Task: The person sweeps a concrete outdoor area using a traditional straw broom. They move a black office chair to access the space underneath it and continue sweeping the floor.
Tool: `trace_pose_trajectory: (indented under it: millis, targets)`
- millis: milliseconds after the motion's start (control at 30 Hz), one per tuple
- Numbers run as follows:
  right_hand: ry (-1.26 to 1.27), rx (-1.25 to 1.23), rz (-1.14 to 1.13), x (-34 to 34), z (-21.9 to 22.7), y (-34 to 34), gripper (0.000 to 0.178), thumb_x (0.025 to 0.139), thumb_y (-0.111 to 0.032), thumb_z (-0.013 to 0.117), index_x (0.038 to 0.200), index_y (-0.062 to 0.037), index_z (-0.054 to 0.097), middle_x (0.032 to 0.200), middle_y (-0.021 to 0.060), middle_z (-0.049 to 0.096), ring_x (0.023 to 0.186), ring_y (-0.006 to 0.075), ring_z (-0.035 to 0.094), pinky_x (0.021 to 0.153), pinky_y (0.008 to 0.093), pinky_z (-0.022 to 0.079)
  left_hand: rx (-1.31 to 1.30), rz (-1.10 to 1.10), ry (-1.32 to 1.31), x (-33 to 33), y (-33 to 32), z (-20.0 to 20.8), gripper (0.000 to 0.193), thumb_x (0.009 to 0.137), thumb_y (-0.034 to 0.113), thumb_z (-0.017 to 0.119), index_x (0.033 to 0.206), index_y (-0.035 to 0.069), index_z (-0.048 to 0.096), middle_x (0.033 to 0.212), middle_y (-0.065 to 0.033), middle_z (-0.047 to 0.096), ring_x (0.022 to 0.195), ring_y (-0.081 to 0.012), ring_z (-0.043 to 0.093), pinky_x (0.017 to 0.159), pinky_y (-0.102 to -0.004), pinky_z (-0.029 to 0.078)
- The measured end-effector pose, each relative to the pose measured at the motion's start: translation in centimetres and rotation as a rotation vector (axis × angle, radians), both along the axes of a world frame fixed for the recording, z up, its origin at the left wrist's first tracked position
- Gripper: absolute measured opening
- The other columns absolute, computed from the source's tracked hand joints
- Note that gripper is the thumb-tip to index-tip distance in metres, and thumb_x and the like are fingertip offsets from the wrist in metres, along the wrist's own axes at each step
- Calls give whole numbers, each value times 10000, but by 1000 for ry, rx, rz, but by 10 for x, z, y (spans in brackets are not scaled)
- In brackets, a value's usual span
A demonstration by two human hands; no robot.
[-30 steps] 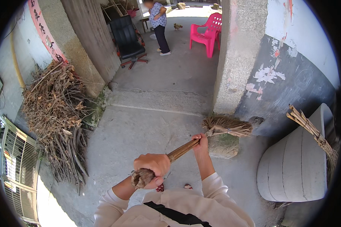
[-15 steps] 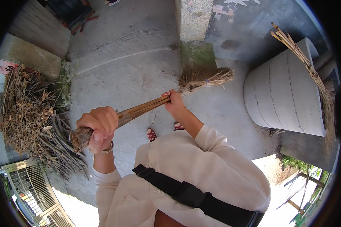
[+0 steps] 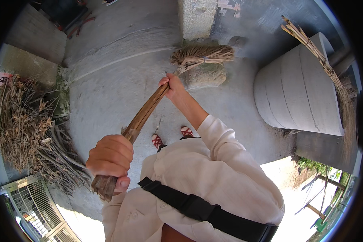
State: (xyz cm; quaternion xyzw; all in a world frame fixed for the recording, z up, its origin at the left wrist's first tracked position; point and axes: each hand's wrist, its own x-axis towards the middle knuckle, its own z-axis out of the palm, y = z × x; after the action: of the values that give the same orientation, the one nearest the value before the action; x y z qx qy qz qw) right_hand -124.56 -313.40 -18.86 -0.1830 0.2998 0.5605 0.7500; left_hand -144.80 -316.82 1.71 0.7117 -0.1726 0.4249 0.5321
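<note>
One broom head (image 3: 205, 55) now farther forward; two hands (image 3: 111, 155) around one handle (image 3: 145, 112)

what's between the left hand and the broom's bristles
In the head view, the handle runs from the left hand to the bristles, the right hand gripping it near the bristles.

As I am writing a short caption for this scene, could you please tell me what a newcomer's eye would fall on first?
Probably the broom, slanting across the middle, gripped by the left hand near its lower end and the right hand just below the brush head. Next might come the big grey tub at the right, then the pile of dry twigs at the left.
</note>
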Motion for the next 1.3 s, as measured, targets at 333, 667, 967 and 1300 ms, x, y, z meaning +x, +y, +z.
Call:
trace_pose_trajectory:
  millis: [333,667,967,1300]
  targets:
    - [-14,-189,-82,-29,-22,-25,203,785,-13,372,603,-90,328,514,-9,315,435,97,312,396,224,348,-190,-51,27,-15,42,-17,284,714,162,609,524,96,408,427,25,427,355,-91,385,402,-220,329]
    - [-40,-120,-36,-73,-11,19,193,780,3,361,612,-83,321,518,-3,310,433,101,296,399,225,335,-114,46,48,-66,54,-7,263,703,148,638,529,66,459,434,-5,454,356,-127,430,420,-256,414]
    - [11,-354,-64,-138,-73,33,81,757,32,376,753,-37,333,563,61,341,442,166,330,409,300,368,-362,71,56,-127,107,-55,228,725,115,591,588,69,416,446,-6,416,390,-128,379,420,-265,340]
    - [233,-327,-11,-266,-67,66,97,729,30,385,770,-41,333,602,87,350,482,191,354,434,325,381,-288,46,150,-229,140,-13,281,728,179,651,586,85,428,505,-20,523,442,-131,511,461,-268,426]
